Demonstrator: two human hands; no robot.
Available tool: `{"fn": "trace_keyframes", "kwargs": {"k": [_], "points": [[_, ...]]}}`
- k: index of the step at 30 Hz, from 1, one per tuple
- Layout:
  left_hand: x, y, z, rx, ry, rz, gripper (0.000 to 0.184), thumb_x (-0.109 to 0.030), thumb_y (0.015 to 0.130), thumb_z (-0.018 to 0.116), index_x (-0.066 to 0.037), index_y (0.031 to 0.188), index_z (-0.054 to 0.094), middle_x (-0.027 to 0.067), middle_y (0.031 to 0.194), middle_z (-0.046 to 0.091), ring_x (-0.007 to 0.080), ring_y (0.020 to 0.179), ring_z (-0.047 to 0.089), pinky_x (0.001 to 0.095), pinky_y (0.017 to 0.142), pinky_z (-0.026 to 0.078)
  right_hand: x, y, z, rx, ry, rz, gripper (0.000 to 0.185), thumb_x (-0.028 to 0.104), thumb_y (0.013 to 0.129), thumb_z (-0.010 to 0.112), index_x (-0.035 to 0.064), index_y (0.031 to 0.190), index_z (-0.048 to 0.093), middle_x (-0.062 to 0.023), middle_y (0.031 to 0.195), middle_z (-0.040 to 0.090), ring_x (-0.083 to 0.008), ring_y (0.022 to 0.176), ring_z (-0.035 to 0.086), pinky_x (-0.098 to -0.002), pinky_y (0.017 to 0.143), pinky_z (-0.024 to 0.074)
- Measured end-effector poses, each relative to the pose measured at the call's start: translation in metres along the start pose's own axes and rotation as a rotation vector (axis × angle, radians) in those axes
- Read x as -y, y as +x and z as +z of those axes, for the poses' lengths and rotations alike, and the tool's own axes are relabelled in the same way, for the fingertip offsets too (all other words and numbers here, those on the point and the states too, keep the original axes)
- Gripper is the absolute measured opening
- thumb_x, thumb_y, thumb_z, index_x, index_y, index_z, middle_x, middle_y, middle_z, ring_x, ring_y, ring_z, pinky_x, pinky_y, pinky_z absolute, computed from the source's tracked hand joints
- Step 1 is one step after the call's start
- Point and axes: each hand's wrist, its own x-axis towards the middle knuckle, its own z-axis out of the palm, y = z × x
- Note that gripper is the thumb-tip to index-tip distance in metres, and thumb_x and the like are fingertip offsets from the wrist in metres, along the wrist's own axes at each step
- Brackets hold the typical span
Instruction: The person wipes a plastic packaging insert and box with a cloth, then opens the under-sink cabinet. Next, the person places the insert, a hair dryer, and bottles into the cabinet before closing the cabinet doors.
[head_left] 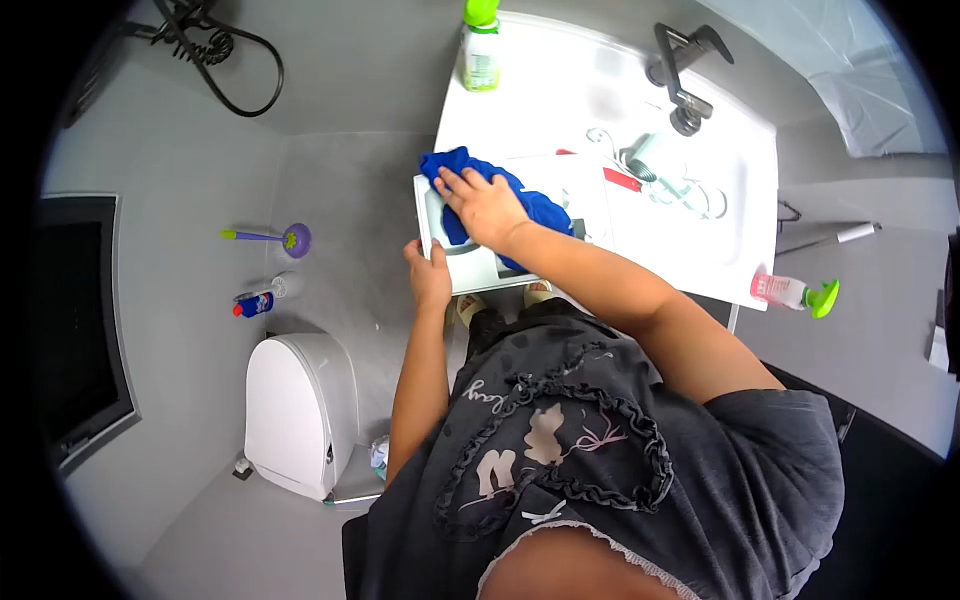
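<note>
Left of the white tray (468, 272) stands a toilet (285, 410). Your left hand (431, 278) grips the tray's left edge, thumb over the rim. Your right hand (487, 210) lies spread on the blue cloth (540, 208), bunched over the tray. Right of the tray are a hair dryer (655, 155) and, farther, a pink spray bottle (778, 289).

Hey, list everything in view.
Basin: one, white, upper right
Faucet: one, dark, basin's back
Bottles: two, green-topped, basin's ends
Apparent hair dryer: one, pale, in basin
Red pieces: two, red, near dryer
Drawer: one, white, centre
Cloth: one, blue, in drawer
Hose: one, black, upper left
Handled tool: one, purple, left
Capped bottle: one, blue, left
Toilet: one, white, left
Panel: one, black, left
Plastic sheet: one, translucent, upper right
Shirt: one, grey, lower centre
Left hand: one, bare, on drawer
Right hand: one, bare, on cloth
</note>
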Motion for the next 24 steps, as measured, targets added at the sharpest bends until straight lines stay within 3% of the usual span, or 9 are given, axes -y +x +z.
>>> {"fn": "trace_keyframes", "kwargs": {"k": [4,7,9,12,17,19,20,21,24], "points": [[-0.004,-0.003,-0.002,0.017,0.031,-0.009,0.051,-0.037,0.092,0.043,0.002,0.124,0.035,0.0293,0.116,0.053,0.0413,0.106,0.053,0.0427,0.091,0.04,-0.061,-0.04,-0.003,-0.01,0.223,0.367,0.04,0.007,0.079,0.047,0.0037,0.118,0.054,-0.0109,0.118,0.054,-0.0299,0.105,0.052,-0.0391,0.089,0.0463],[0.003,0.001,0.002,-0.006,0.057,0.004,0.052,-0.037,0.092,0.042,0.003,0.125,0.034,0.0296,0.118,0.052,0.0411,0.109,0.052,0.0424,0.092,0.039,-0.135,-0.105,-0.012,0.047,-0.002,0.519,0.033,0.008,0.078,0.051,0.0059,0.11,0.06,-0.009,0.113,0.055,-0.0365,0.103,0.05,-0.0397,0.087,0.0468],[-0.001,-0.002,-0.002,0.012,0.048,-0.01,0.054,-0.037,0.092,0.043,0.004,0.127,0.033,0.0298,0.119,0.051,0.0409,0.11,0.051,0.0421,0.093,0.039,-0.171,-0.149,-0.009,0.347,0.044,0.68,0.025,0.01,0.079,0.051,0.0079,0.099,0.065,-0.0089,0.111,0.056,-0.0363,0.101,0.05,-0.0408,0.086,0.0468],[0.0,0.005,-0.003,0.065,0.021,-0.038,0.055,-0.038,0.092,0.042,0.004,0.127,0.033,0.0301,0.12,0.05,0.0407,0.111,0.05,0.0419,0.093,0.039,-0.19,-0.198,-0.013,0.09,0.065,0.763,0.026,0.011,0.077,0.051,0.0087,0.1,0.065,-0.0135,0.107,0.057,-0.036,0.099,0.052,-0.0417,0.087,0.0458],[-0.005,-0.001,-0.008,0.066,0.078,-0.009,0.056,-0.04,0.091,0.042,0.003,0.127,0.036,0.0286,0.12,0.051,0.0402,0.11,0.051,0.0414,0.092,0.039,-0.198,-0.203,-0.072,-0.116,0.028,0.787,0.035,0.021,0.082,0.053,0.0109,0.115,0.059,-0.0165,0.107,0.057,-0.0383,0.095,0.053,-0.0432,0.084,0.0466],[0.004,0.002,-0.003,0.053,0.074,0.017,0.057,-0.04,0.091,0.042,0.003,0.127,0.036,0.0282,0.119,0.052,0.0403,0.109,0.052,0.0415,0.092,0.04,-0.177,-0.194,-0.062,-0.034,-0.197,0.781,0.052,0.048,0.078,0.061,0.0132,0.116,0.057,-0.0155,0.13,0.045,-0.0396,0.109,0.046,-0.0504,0.086,0.0435],[0.009,0.005,-0.001,0.033,0.062,0.043,0.057,-0.04,0.091,0.042,0.003,0.127,0.036,0.0278,0.119,0.052,0.0404,0.108,0.053,0.0416,0.091,0.04,-0.16,-0.187,-0.048,-0.144,-0.199,0.641,0.061,0.053,0.071,0.066,0.0119,0.115,0.058,-0.0151,0.132,0.042,-0.0389,0.113,0.043,-0.0531,0.088,0.0395],[0.005,0.004,-0.002,0.03,0.063,0.042,0.057,-0.04,0.091,0.042,0.003,0.127,0.036,0.0278,0.119,0.052,0.0404,0.108,0.053,0.0416,0.091,0.04,-0.137,-0.174,-0.048,-0.277,0.002,0.413,0.063,0.05,0.068,0.07,0.0076,0.113,0.058,-0.0158,0.124,0.048,-0.0376,0.111,0.045,-0.0522,0.09,0.0372],[-0.01,-0.005,-0.009,0.015,0.085,-0.003,0.06,-0.042,0.091,0.042,0.006,0.126,0.038,0.0294,0.118,0.052,0.039,0.111,0.051,0.041,0.093,0.039,-0.065,-0.132,-0.033,-0.191,0.349,0.336,0.06,0.044,0.067,0.073,0.0025,0.108,0.059,-0.0147,0.106,0.056,-0.0322,0.104,0.05,-0.0387,0.09,0.0415]]}}
